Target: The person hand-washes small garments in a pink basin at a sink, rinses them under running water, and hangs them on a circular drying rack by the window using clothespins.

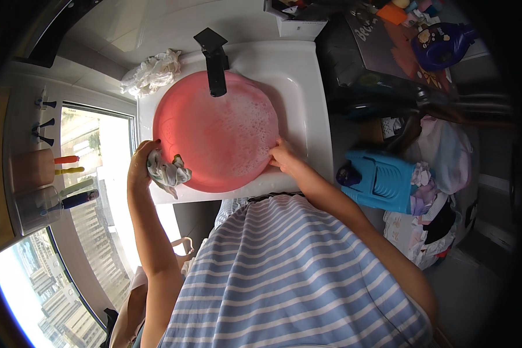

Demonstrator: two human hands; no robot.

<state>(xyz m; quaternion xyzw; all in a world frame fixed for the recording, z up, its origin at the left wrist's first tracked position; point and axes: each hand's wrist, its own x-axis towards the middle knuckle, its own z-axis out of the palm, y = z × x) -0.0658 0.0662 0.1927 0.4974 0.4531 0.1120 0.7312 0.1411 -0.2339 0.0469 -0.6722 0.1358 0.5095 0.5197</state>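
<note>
A round pink plastic basin (200, 139) with sudsy water sits in a white sink (315, 117), beneath a black faucet (217, 76). At the basin's left rim, my left hand (142, 163) holds a bunched, wet, pale cloth (167, 170), part of which hangs over the rim. My right hand (282, 155) grips the basin's right rim; some of its fingers are hidden behind the basin wall. Another bunched white cloth (154, 73) with ruffled edges lies at the sink's back left corner.
On the left are a window and cups (39, 209) with toothbrushes. To the right stand a blue plastic washboard (380, 182), piled clothes (435, 230), a mesh bag (446, 152) and a purple detergent bottle (439, 45). A white box (302, 28) stands behind the sink.
</note>
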